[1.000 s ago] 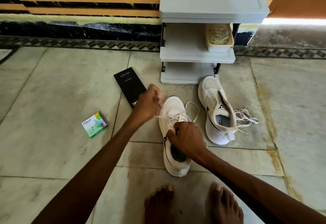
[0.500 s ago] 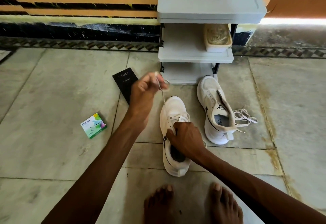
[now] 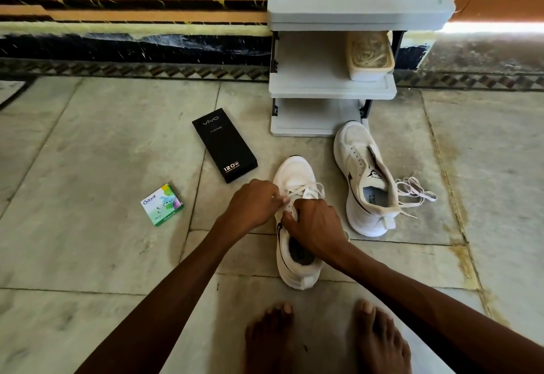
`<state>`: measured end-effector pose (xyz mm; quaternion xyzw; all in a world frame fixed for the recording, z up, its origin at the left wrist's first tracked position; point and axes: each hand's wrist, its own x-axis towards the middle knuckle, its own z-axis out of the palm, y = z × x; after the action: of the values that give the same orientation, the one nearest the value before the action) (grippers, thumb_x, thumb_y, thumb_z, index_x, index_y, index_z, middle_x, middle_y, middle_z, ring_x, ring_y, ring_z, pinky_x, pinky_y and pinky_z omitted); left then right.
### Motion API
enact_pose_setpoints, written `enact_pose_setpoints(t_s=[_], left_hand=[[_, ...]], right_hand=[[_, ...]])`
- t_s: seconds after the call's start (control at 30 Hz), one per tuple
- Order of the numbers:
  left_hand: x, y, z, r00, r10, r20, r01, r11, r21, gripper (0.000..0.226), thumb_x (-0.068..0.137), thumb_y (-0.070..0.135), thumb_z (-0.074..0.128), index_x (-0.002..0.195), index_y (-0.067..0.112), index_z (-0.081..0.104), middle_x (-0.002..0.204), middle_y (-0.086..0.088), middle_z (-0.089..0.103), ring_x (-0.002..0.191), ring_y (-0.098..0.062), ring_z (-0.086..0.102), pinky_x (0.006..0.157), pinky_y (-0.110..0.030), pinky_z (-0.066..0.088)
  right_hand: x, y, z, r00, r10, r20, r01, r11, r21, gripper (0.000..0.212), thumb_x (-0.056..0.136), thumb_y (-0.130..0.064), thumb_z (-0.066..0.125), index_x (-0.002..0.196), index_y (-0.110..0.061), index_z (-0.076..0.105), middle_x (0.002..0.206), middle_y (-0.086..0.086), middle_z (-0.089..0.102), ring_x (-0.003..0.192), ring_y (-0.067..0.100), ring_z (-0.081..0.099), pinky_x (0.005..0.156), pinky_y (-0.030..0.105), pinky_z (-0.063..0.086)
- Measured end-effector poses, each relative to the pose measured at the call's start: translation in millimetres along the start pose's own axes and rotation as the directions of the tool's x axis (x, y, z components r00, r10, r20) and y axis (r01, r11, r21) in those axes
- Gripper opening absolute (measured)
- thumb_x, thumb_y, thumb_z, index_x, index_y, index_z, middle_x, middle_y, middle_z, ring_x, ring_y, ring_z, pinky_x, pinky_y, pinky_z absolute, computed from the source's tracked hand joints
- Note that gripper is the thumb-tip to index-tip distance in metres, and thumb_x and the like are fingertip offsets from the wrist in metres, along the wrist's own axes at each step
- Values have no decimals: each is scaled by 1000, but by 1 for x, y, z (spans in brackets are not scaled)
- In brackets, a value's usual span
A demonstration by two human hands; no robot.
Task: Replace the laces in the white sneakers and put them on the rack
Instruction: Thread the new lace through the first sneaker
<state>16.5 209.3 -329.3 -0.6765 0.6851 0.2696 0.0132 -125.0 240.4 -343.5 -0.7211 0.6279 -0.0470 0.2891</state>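
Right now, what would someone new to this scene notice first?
At centre, the left hand pinches a lace while the right hand holds the sneaker on the floor. A second sneaker lies laceless to its right, a loose lace beside it, before the grey rack. A black box lies left of them.

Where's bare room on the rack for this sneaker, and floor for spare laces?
Rack: middle shelf is bare left of the tub; bottom shelf shows bare. Floor is open left of the green box. Crowded: left hand and right hand work the lace of the near sneaker; far sneaker and loose lace lie alongside.
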Motion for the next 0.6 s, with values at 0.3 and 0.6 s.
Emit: enact_pose_setpoints(t_s=[0.3,0.6], left_hand=[[-13,18,-76,956,204,-211,-279,405,-871,32,102,25,45,72,18,54,74,14,55,72,-1,46,74,-14,39],[-1,22,-18,981,2,-192,-155,597,-787,29,101,31,50,83,15,67,89,-3,69,72,-14,64,60,-28,49]], right_hand=[[-3,0,-7,1000,-15,23,16,999,-41,25,96,-43,50,86,-21,46,79,-3,49,69,15,48,65,27,35],[-3,-2,-6,1000,-3,27,4,999,-35,23,96,-43,50,87,-22,45,79,-5,50,67,12,47,54,22,30]])
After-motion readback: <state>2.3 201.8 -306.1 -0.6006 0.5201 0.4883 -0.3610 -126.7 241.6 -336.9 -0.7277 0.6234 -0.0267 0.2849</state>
